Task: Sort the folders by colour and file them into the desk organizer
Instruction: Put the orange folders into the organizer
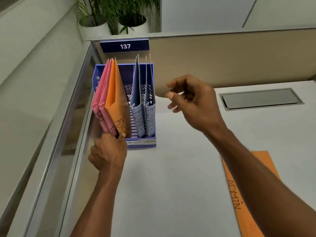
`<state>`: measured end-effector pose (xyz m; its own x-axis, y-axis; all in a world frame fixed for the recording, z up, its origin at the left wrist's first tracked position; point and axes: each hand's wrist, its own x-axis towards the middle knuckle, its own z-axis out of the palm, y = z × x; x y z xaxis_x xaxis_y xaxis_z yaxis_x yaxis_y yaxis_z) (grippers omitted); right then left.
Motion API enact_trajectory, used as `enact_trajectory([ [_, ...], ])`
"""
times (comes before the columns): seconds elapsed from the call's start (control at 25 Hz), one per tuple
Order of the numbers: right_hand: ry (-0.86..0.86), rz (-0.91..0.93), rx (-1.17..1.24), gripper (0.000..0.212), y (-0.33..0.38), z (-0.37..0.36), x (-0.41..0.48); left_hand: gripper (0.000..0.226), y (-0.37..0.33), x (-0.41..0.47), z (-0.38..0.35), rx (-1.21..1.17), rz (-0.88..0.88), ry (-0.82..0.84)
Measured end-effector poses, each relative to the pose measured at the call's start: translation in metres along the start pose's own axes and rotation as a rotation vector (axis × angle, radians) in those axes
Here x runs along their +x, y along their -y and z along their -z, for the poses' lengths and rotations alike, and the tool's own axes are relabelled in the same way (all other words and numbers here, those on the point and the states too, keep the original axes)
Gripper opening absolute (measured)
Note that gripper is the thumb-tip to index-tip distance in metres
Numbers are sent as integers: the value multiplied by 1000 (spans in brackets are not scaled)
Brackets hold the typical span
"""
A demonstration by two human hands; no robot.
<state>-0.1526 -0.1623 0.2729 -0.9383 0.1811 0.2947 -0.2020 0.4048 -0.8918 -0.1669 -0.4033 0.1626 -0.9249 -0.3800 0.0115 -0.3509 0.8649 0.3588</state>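
You're at an office cubicle: a beige partition (222,62) walls off the back of your grey worktop (171,185), with a blue number plate (124,46) reading 137 fixed to it. A metal cable hatch (261,98) is set into the surface. The desk organizer (142,144) holds labelled folders (116,93) (ADMIN, FINANCE). Potted plants (133,23) stand beyond the partition.
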Motion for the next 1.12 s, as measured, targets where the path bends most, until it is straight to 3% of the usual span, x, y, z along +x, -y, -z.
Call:
enact_trajectory([
  [0.12,-80,-284,-130,13,-78,42,-81,46,2,-43,-33,189,-39,306],
  [0.28,-31,-523,-326,18,-164,87,-187,54,-14,-110,-84,281,-166,700],
  [0.44,-80,-691,-407,18,-214,126,-262,52,-49,-181,-127,256,-353,951],
  [0.56,-146,-796,-425,13,-240,157,-294,48,-72,-226,-154,100,-407,1127],
  [0.72,-258,-955,-560,36,-274,206,-320,62,-101,-269,-183,-86,-234,1328],
  [0.84,-256,-1079,-585,59,-296,238,-329,91,-121,-287,-206,-191,-90,1358],
  [0.92,-235,-1123,-614,68,-309,253,-332,98,-131,-294,-219,-288,-1,1361],
  [1.0,-212,-1139,-645,74,-318,262,-333,93,-139,-297,-226,-361,83,1366],
  [1.12,-210,-1143,-637,78,-329,265,-332,44,-149,-299,-228,-493,204,1354],
])
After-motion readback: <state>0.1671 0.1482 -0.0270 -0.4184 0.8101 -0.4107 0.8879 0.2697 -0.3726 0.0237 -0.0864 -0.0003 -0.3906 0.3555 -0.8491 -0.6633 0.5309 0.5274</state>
